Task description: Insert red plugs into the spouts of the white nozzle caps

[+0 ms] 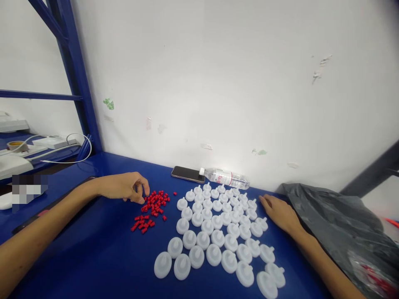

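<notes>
My left hand [126, 187] hovers at the upper left edge of a loose pile of small red caps [156, 203]. Its fingers are bent, with a gap between thumb and forefinger; a red cap shows close to the fingertips, and I see nothing firmly gripped. My right hand [279, 212] rests on the blue table beside many white disc-shaped parts, its fingers loosely extended and holding nothing visible. These white discs [213, 254], each with a short spout, lie spread over the middle and right, mostly spout up.
A phone [188, 174] and a clear water bottle [227, 177] lie by the wall. On the right is a dark grey plastic bag [330, 220]. A dark flat object [28, 224] lies under my left forearm. Blue frame posts [79, 74] stand left, near white cables [89, 145].
</notes>
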The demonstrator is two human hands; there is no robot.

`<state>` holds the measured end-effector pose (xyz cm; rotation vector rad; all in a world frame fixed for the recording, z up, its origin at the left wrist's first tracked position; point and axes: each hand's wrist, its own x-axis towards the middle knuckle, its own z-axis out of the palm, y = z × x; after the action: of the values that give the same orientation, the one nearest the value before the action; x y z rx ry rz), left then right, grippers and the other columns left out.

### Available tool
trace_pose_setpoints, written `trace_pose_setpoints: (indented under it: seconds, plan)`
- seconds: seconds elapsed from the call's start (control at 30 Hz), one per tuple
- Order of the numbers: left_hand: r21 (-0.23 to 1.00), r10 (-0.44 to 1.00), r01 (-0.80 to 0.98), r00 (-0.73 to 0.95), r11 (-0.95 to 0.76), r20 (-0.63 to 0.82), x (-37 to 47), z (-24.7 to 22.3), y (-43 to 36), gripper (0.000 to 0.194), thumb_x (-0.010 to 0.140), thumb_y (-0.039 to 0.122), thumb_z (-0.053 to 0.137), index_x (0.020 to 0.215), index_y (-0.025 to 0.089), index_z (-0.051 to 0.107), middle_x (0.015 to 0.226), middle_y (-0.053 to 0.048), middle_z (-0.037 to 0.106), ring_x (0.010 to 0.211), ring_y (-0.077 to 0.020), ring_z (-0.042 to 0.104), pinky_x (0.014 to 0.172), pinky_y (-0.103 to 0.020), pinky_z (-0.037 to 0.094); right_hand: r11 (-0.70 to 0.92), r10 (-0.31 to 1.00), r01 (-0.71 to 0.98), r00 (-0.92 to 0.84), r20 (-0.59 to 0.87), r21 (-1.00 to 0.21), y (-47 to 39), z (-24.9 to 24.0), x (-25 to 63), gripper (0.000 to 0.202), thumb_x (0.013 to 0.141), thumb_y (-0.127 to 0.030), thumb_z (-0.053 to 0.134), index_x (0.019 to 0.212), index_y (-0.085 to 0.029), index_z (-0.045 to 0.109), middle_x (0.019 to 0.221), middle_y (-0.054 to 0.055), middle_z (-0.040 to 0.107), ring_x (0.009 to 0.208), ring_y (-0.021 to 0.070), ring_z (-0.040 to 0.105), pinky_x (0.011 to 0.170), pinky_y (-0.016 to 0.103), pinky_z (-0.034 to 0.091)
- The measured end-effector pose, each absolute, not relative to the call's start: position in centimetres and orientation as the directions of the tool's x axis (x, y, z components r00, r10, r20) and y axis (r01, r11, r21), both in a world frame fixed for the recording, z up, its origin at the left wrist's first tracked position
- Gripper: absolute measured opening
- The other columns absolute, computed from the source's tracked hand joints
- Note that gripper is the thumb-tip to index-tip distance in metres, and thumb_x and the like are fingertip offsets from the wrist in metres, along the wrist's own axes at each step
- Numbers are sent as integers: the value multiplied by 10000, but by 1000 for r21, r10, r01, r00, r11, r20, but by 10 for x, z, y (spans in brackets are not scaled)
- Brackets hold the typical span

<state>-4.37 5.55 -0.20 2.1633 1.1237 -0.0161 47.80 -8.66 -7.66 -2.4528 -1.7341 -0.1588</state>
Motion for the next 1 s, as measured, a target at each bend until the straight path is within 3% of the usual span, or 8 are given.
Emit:
trace_pose_setpoints:
  seconds: [0.3, 0.4, 0.5, 0.63, 0.73, 0.87, 1.0]
  plan:
    - [519, 774, 731, 604, -442, -191, -36, -4, 49, 279, 739, 485, 662, 722, 207, 690, 599, 0, 657, 591, -164, 592, 552, -246, 410, -304, 926, 950, 311, 214, -69, -87, -77, 479, 383, 1026, -462, 344, 802, -244, 566, 863, 52, 721, 839, 258, 706, 650, 306, 399]
    - [453, 835, 739, 550, -499, 21, -32, -1, 50, 297, 789, 504, 621, 753, 220, 700, 674, -13, 704, 638, -187, 630, 593, -269, 431, -294, 916, 950, 310, 254, -102, -90, -74, 477, 380, 1013, -454, 368, 763, -242, 559, 766, 41, 703, 752, 246, 693, 619, 302, 382]
    - [403, 837, 733, 478, -547, 266, -24, -2, 48, 330, 864, 514, 556, 902, 228, 715, 805, -29, 739, 739, -210, 656, 687, -298, 461, -270, 891, 952, 304, 337, -145, -93, -64, 468, 384, 1014, -458, 368, 772, -238, 568, 749, 47, 698, 725, 240, 673, 623, 312, 379]
    - [307, 716, 664, 521, -682, 464, -8, -8, 36, 397, 972, 492, 441, 1108, 237, 713, 1039, -47, 735, 882, -217, 675, 812, -322, 492, -153, 871, 970, 222, 439, -186, -98, -45, 445, 381, 1002, -516, 418, 808, -238, 593, 778, 40, 693, 728, 224, 636, 675, 330, 406]
    - [249, 626, 597, 586, -763, 514, 2, -15, 23, 410, 1019, 453, 392, 1135, 235, 720, 1152, -55, 713, 973, -212, 686, 860, -315, 509, 0, 889, 980, 91, 449, -197, -106, -31, 420, 382, 1001, -526, 446, 851, -233, 639, 831, 39, 700, 756, 204, 623, 743, 330, 447]
    - [232, 537, 503, 628, -832, 564, 12, -23, 11, 356, 1034, 379, 417, 1122, 217, 721, 1147, -53, 729, 991, -185, 701, 860, -287, 542, 198, 933, 937, -90, 349, -287, -121, -16, 385, 328, 961, -534, 567, 901, -246, 712, 858, 30, 700, 785, 189, 627, 732, 316, 486]
    - [175, 385, 372, 622, -912, 682, 18, -26, 0, 263, 1024, 270, 481, 1107, 207, 722, 1116, -41, 752, 1008, -146, 712, 883, -239, 567, 259, 964, 867, -206, 167, -425, -130, -8, 365, 323, 829, -569, 739, 976, -282, 762, 910, 23, 700, 818, 198, 632, 704, 326, 507]
